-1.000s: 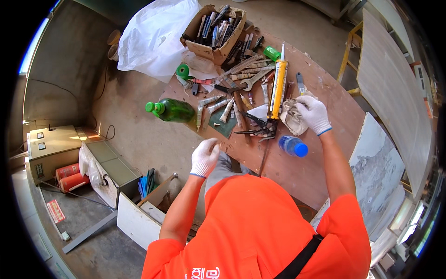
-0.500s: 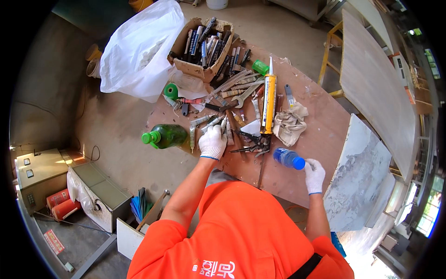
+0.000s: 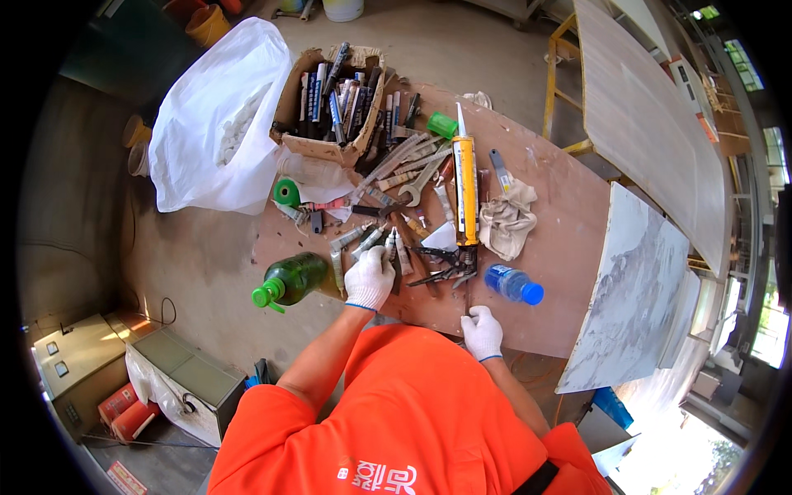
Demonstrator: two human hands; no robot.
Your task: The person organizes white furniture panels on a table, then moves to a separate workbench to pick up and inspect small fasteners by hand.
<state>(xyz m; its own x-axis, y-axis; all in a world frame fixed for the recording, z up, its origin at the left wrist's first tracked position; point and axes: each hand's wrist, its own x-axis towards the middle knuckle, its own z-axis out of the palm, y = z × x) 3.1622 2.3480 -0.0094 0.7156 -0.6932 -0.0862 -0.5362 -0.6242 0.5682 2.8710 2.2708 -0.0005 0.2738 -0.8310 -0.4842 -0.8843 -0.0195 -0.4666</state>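
Observation:
My left hand (image 3: 370, 277), in a white knit glove, is closed among small paint tubes (image 3: 368, 242) at the table's near side. Its fingers hide whatever they grip. My right hand (image 3: 482, 332), gloved alike, sits at the near table edge with its fingers curled in and nothing visible in them. A green bottle (image 3: 295, 278) lies on its side left of my left hand. Between the hands are a caulking gun with a yellow cartridge (image 3: 465, 186) and black-handled pliers (image 3: 441, 262). Beyond my right hand lies a blue-capped plastic bottle (image 3: 510, 281).
A cardboard box (image 3: 322, 148) of markers stands at the far left of the table, beside a white plastic bag (image 3: 198, 157). A wrench (image 3: 425, 177), a scraper (image 3: 499, 169) and a crumpled rag (image 3: 507, 219) lie farther in. A marbled slab (image 3: 635, 289) borders the right side.
My right hand has moved left, away from the blue-capped bottle to the near table edge. My left hand stays among the tubes. The whole view has shifted slightly.

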